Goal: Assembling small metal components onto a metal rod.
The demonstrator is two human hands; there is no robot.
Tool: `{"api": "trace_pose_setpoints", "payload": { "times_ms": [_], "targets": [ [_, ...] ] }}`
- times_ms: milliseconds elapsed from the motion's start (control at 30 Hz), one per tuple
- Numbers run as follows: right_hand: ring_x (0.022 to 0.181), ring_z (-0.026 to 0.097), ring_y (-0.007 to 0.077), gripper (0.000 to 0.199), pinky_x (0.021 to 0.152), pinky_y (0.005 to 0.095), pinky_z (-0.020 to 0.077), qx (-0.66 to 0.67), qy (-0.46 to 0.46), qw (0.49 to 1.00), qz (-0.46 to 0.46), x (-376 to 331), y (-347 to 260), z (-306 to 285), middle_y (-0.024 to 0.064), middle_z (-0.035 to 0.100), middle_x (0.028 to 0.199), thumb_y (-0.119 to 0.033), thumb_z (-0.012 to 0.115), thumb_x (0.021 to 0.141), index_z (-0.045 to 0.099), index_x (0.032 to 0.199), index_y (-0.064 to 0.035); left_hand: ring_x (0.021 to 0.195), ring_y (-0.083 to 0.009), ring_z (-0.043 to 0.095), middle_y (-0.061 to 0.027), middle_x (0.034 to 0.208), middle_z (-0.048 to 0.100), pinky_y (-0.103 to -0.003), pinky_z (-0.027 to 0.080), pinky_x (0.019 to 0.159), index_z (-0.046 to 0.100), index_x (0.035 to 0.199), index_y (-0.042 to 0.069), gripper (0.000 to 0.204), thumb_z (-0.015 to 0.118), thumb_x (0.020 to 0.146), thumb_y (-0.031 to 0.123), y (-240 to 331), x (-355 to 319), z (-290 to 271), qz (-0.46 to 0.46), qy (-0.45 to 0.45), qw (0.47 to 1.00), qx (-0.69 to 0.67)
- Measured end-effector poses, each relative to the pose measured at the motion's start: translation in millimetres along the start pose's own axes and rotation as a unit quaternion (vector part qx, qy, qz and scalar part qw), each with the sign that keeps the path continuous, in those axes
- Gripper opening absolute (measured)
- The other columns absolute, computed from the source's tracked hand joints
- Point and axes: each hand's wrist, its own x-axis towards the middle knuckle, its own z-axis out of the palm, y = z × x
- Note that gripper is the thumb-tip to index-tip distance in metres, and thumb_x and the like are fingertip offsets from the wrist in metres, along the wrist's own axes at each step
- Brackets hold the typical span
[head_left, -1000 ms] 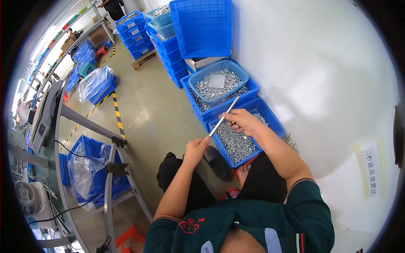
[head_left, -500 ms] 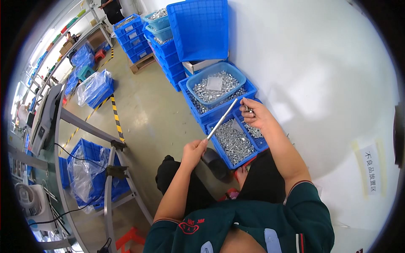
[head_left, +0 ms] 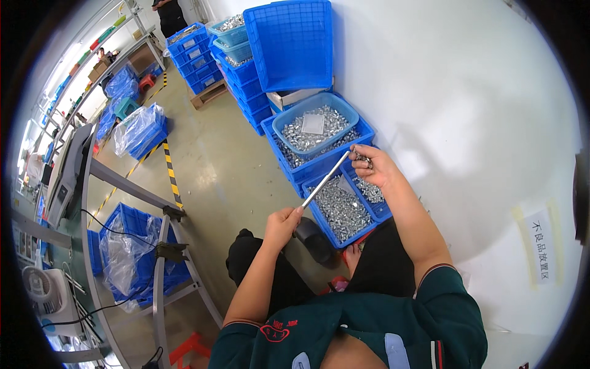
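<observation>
My left hand (head_left: 283, 226) is closed round the lower end of a thin metal rod (head_left: 326, 179), which slants up and away to the right. At the rod's far tip is my right hand (head_left: 373, 165), its fingers curled round several small metal parts (head_left: 363, 160); thumb and forefinger meet the tip. Their exact kind is too small to make out. Below the right hand sits a divided blue bin (head_left: 319, 226), its two compartments filled with small shiny metal pieces (head_left: 342, 212). Just beyond it, a light-blue basin (head_left: 284, 136) of similar pieces rests in a larger blue crate (head_left: 284, 165).
Stacked blue crates (head_left: 249, 92) line the wall, with a tall blue crate (head_left: 289, 43) standing on edge. To the left are a metal-framed bench (head_left: 132, 184), a fan (head_left: 43, 289) and plastic-covered crates (head_left: 132, 246). A person (head_left: 170, 15) stands at the far end.
The rod's far tip has come up to my right hand's fingertips, where a small gap showed before. My left hand has barely moved.
</observation>
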Motion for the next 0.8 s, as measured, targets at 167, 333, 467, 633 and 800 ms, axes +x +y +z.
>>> {"api": "trace_pose_setpoints", "payload": {
  "times_ms": [167, 333, 467, 633, 800],
  "targets": [
    [0.046, 0.035, 0.0055, 0.016, 0.036, 0.0166, 0.0246, 0.047, -0.066, 0.996, 0.031, -5, 0, 4, 0.0028, 0.048, 0.067, -0.019, 0.058, 0.086, 0.055, 0.093, -0.0049, 0.047, -0.0067, 0.041, 0.0010, 0.050, 0.045, -0.025, 0.033, 0.045, 0.055, 0.062, 0.002, 0.039, 0.057, 0.086, 0.033, 0, -2, -1, 0.000, 0.006, 1.000, 0.012],
    [0.044, 0.033, 0.0048, 0.018, 0.036, 0.0169, 0.0228, 0.038, -0.068, 0.995, 0.060, -4, 6, 10, 0.0002, 0.044, 0.061, -0.023, 0.058, 0.087, 0.056, 0.091, -0.0057, 0.048, -0.0070, 0.041, 0.0006, 0.050, 0.045, -0.026, 0.033, 0.046, 0.056, 0.064, 0.002, 0.038, 0.057, 0.086, 0.033, -9, 0, -1, 0.002, 0.006, 1.000, 0.025],
    [0.043, 0.032, 0.0044, 0.019, 0.035, 0.0172, 0.0220, 0.026, -0.059, 0.995, 0.082, -1, 7, 10, -0.0012, 0.042, 0.057, -0.024, 0.057, 0.087, 0.056, 0.090, -0.0052, 0.048, -0.0076, 0.041, 0.0002, 0.049, 0.044, -0.027, 0.033, 0.046, 0.056, 0.064, 0.001, 0.039, 0.057, 0.086, 0.033, -8, -1, -1, -0.002, 0.003, 1.000, 0.018],
    [0.042, 0.032, 0.0043, 0.018, 0.035, 0.0172, 0.0218, 0.014, -0.071, 0.992, 0.106, 0, 5, 8, -0.0012, 0.042, 0.057, -0.022, 0.056, 0.088, 0.055, 0.087, -0.0046, 0.049, -0.0075, 0.040, 0.0003, 0.050, 0.043, -0.027, 0.033, 0.046, 0.056, 0.064, 0.001, 0.039, 0.058, 0.086, 0.033, -10, -2, -1, 0.007, 0.013, 0.999, 0.030],
    [0.041, 0.033, 0.0042, 0.017, 0.035, 0.0172, 0.0224, -0.020, -0.038, 0.997, 0.058, -7, 9, 20, -0.0013, 0.042, 0.058, -0.022, 0.055, 0.088, 0.054, 0.087, -0.0049, 0.049, -0.0068, 0.040, 0.0011, 0.050, 0.044, -0.026, 0.033, 0.046, 0.055, 0.062, 0.002, 0.039, 0.057, 0.086, 0.033, -9, -2, -2, -0.015, 0.005, 1.000, 0.010]
  ]
}}
